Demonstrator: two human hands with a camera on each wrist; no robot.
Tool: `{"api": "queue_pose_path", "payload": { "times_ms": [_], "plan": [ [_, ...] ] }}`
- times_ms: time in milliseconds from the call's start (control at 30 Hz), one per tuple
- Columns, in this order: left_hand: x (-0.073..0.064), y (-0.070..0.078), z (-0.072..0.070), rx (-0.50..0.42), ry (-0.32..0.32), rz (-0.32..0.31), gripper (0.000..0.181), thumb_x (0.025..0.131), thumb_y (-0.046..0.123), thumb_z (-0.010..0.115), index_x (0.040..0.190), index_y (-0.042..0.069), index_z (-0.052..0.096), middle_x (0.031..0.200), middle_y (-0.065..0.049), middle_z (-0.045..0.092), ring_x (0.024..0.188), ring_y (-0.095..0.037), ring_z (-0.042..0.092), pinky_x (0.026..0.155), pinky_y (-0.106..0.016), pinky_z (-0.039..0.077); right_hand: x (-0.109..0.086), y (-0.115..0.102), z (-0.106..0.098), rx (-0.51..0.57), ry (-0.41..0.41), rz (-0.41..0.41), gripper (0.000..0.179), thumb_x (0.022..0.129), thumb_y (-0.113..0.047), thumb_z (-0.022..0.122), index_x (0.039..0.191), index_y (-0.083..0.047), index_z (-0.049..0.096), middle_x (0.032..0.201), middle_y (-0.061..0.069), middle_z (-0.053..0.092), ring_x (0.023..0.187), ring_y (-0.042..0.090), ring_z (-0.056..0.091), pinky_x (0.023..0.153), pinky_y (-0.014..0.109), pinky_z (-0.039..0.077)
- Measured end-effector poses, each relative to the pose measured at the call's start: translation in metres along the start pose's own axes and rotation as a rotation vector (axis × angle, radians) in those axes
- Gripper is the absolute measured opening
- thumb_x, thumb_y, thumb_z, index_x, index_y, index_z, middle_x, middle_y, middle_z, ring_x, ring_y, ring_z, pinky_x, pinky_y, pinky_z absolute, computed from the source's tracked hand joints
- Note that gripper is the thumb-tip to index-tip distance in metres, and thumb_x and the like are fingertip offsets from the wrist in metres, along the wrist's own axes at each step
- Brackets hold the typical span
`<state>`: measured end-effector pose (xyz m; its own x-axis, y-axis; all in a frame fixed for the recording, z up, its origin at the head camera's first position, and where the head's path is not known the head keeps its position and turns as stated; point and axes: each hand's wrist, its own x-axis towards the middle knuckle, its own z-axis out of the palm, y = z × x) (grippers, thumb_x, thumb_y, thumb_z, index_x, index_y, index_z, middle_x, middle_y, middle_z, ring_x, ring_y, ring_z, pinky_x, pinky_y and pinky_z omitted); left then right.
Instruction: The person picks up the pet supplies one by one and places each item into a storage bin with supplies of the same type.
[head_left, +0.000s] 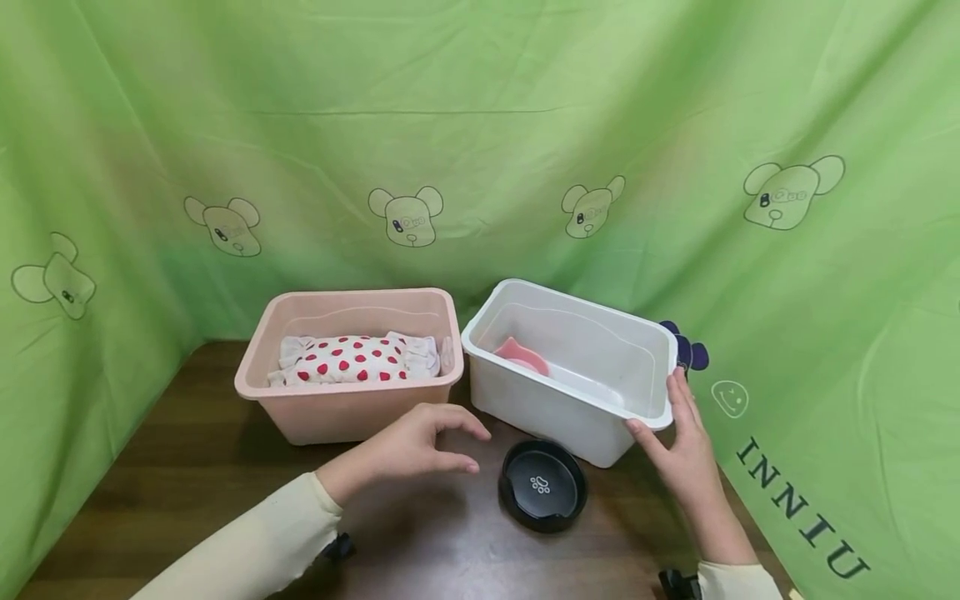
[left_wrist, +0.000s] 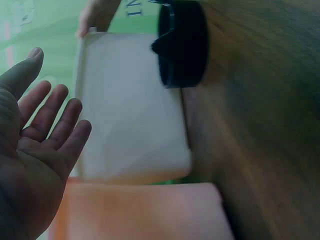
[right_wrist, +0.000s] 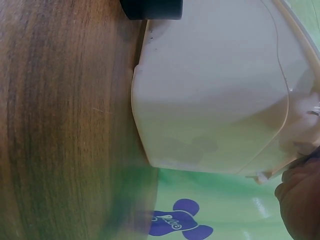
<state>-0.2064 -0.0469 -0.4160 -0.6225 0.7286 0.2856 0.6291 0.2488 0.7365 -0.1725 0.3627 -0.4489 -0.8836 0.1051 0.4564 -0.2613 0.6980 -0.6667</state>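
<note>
A white plastic bin (head_left: 551,412) stands at an angle on the table. My right hand (head_left: 688,454) rests at its right front corner, thumb at the front rim and fingers fairly straight along the right side. My left hand (head_left: 420,446) hovers before the two bins, empty, its thumb and fingers apart; its palm (left_wrist: 35,165) shows in the left wrist view. Between the hands sits a black pet bowl (head_left: 543,485) with a paw print, just in front of the white bin. A pink piece with a pointed ear-like corner (head_left: 522,355) lies inside the white bin, partly hidden by its front wall.
To the left is a pink bin (head_left: 348,412) with a white ruffled cushion with red strawberry spots (head_left: 356,360) in it. The bins stand close together on the dark wooden table (head_left: 420,550). A green printed curtain (head_left: 480,150) hangs behind and at both sides.
</note>
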Motion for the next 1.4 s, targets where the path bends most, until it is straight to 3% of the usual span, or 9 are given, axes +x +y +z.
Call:
{"api": "queue_pose_path", "payload": {
  "times_ms": [100, 400, 867, 1167, 1400],
  "plan": [
    [0.005, -0.009, 0.010, 0.008, -0.040, -0.001, 0.036, 0.084, 0.028, 0.086, 0.119, 0.026, 0.074, 0.118, 0.017, 0.070, 0.114, -0.001, 0.062, 0.103, -0.027, 0.049, 0.000, 0.001, 0.000, -0.001, 0.002, -0.001, 0.091, 0.092, -0.026, 0.076, 0.164, -0.011, 0.022, 0.172, 0.004, 0.011, 0.157, 0.040, 0.013, 0.118, 0.071, 0.014],
    [0.020, -0.032, 0.035, 0.138, -0.153, 0.038, 0.038, 0.086, 0.028, 0.085, 0.121, 0.020, 0.073, 0.122, 0.014, 0.068, 0.118, -0.002, 0.058, 0.104, -0.024, 0.046, 0.001, 0.000, 0.000, 0.000, -0.003, 0.006, 0.091, 0.092, -0.026, 0.076, 0.164, -0.012, 0.022, 0.172, -0.001, 0.010, 0.157, 0.039, 0.012, 0.117, 0.073, 0.014],
    [0.039, -0.054, 0.068, 0.280, -0.241, 0.124, 0.036, 0.087, 0.028, 0.084, 0.120, 0.018, 0.075, 0.121, 0.012, 0.071, 0.118, -0.002, 0.059, 0.102, -0.016, 0.044, 0.001, 0.000, 0.000, -0.004, 0.000, 0.006, 0.091, 0.091, -0.026, 0.076, 0.164, -0.013, 0.022, 0.172, 0.002, 0.011, 0.157, 0.038, 0.013, 0.117, 0.073, 0.014],
    [0.046, -0.055, 0.074, 0.281, -0.252, 0.164, 0.023, 0.087, 0.025, 0.084, 0.107, 0.016, 0.079, 0.112, 0.009, 0.074, 0.112, 0.001, 0.063, 0.099, -0.010, 0.044, 0.003, 0.000, 0.001, -0.003, 0.006, 0.002, 0.090, 0.091, -0.026, 0.076, 0.164, -0.013, 0.023, 0.172, 0.001, 0.011, 0.157, 0.037, 0.013, 0.118, 0.072, 0.014],
    [0.052, -0.057, 0.076, 0.332, -0.275, 0.207, 0.018, 0.086, 0.027, 0.084, 0.101, 0.018, 0.080, 0.103, 0.012, 0.074, 0.102, 0.005, 0.063, 0.092, -0.006, 0.044, 0.001, 0.001, 0.000, 0.001, 0.002, 0.006, 0.090, 0.091, -0.025, 0.076, 0.164, -0.014, 0.023, 0.172, 0.003, 0.011, 0.157, 0.038, 0.013, 0.117, 0.074, 0.014]
  ]
}}
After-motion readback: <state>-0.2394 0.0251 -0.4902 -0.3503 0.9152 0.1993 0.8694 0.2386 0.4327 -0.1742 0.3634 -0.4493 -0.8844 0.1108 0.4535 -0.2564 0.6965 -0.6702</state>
